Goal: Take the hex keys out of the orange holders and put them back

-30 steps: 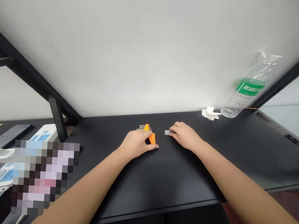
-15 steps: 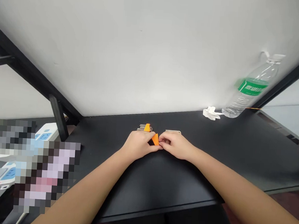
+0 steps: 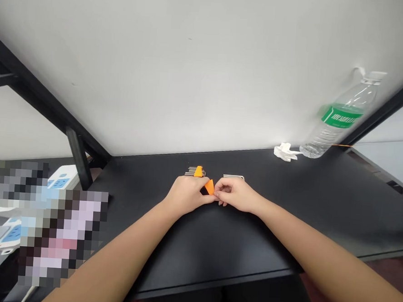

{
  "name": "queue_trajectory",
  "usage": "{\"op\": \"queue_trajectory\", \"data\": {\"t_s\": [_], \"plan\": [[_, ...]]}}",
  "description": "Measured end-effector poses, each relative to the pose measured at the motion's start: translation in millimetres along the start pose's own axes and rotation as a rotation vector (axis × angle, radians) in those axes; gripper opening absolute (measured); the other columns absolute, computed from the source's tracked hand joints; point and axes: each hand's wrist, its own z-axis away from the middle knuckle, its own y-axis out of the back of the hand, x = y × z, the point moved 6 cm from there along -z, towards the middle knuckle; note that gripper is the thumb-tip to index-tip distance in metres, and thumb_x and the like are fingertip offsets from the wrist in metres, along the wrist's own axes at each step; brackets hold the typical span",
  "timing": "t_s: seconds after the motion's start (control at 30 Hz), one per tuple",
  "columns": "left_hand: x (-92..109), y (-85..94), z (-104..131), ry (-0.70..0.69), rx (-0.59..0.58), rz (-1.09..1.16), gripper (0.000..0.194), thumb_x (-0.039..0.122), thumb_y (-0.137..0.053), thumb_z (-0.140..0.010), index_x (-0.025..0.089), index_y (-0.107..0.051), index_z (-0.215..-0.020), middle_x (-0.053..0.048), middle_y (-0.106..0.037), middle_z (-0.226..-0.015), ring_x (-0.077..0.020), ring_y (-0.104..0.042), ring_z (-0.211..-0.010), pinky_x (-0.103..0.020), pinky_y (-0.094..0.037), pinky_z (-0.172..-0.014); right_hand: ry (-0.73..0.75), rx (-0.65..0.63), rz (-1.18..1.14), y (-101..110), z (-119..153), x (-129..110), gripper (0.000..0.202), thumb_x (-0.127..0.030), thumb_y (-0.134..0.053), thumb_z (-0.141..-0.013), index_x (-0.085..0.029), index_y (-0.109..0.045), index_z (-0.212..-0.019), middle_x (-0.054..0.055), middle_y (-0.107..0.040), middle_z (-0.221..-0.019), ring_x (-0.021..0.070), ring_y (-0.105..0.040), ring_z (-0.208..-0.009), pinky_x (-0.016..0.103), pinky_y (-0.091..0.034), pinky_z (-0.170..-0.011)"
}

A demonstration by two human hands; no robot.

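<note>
Fingers of the left hand (image 3: 188, 193) curl in, pinching an orange wedge-shaped piece (image 3: 209, 187) at three o'clock, with an orange holder of silvery metal rods (image 3: 198, 171) just beyond at one o'clock; whether the orange parts join is hidden. At that piece's right edge, the right hand (image 3: 235, 193) brings thumb and index tips together, on what I cannot tell, and loose silvery rods (image 3: 232, 176) lie on the black tabletop (image 3: 287, 206) at its twelve o'clock. Toward two o'clock, a crumpled white tissue (image 3: 285, 152) lies beside a clear green-labelled plastic bottle (image 3: 342, 117).
</note>
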Motion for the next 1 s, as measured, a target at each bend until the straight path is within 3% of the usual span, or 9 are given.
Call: {"op": "queue_trajectory", "data": {"t_s": [0.17, 0.37, 0.53, 0.8, 0.9, 1.0], "plan": [[0.3, -1.4, -0.7, -0.022, -0.034, 0.032, 0.045, 0.066, -0.068, -0.083, 0.021, -0.063, -0.079, 0.0, -0.068, -0.076, -0.0158, -0.061, -0.066, -0.027, -0.033, -0.057, 0.006, 0.012, -0.004, 0.6, -3.5, 5.5, 0.015, -0.012, -0.059, -0.081, -0.02, -0.065, -0.092, 0.0, -0.07, -0.081, 0.0141, -0.069, -0.073, 0.026, -0.057, -0.068], [-0.1, -4.5, -1.4, -0.028, -0.053, 0.082, 0.028, 0.05, -0.071, -0.085, 0.023, -0.065, -0.093, -0.001, -0.073, -0.092, -0.0188, -0.066, -0.081, -0.028, -0.04, -0.064, -0.026, 0.074, 0.034, 6.2, -2.4, 2.8, 0.018, -0.007, -0.057, -0.076, -0.019, -0.062, -0.088, -0.002, -0.066, -0.075, 0.0126, -0.066, -0.066, 0.024, -0.055, -0.062], [-9.5, -8.1, -2.0, 0.04, -0.052, 0.071, 0.035, 0.049, -0.07, -0.085, 0.023, -0.066, -0.107, -0.003, -0.073, -0.099, -0.022, -0.068, -0.086, -0.031, -0.045, -0.069, -0.097, 0.099, 0.094, 21.5, 0.2, 7.2, 0.016, -0.011, -0.056, -0.079, -0.021, -0.063, -0.09, -0.001, -0.067, -0.075, 0.0136, -0.065, -0.062, 0.024, -0.052, -0.058], [-13.8, -10.0, -0.1, 0.064, -0.07, 0.111, 0.037, 0.049, -0.071, -0.083, 0.022, -0.065, -0.107, -0.004, -0.071, -0.095, -0.023, -0.069, -0.085, -0.033, -0.047, -0.071, -0.011, 0.158, 0.773, 40.7, 11.1, -6.2, 0.017, -0.016, -0.057, -0.085, -0.022, -0.064, -0.07, 0.002, -0.066, -0.077, 0.0164, -0.059, -0.067, 0.028, -0.041, -0.06], [-13.0, -9.6, 0.0, 0.066, -0.068, 0.125, 0.037, 0.049, -0.071, -0.082, 0.022, -0.065, -0.106, -0.004, -0.071, -0.094, -0.0228, -0.068, -0.085, -0.032, -0.047, -0.071, 0.038, 0.205, 0.876, 41.1, 12.1, -9.1, 0.007, -0.025, -0.062, -0.089, -0.022, -0.068, -0.087, 0.006, -0.066, -0.097, 0.0191, -0.061, -0.081, 0.031, -0.045, -0.071], [-12.2, -9.4, -0.3, 0.06, -0.07, 0.129, 0.035, 0.05, -0.071, -0.082, 0.022, -0.065, -0.104, -0.003, -0.071, -0.094, -0.0226, -0.068, -0.086, -0.032, -0.047, -0.071, 0.082, 0.231, 0.97, 39.0, 8.3, -7.6, 0.023, -0.031, -0.067, -0.088, -0.023, -0.067, -0.109, 0.01, -0.062, -0.115, 0.0271, -0.058, -0.105, 0.04, -0.046, -0.088]]}}
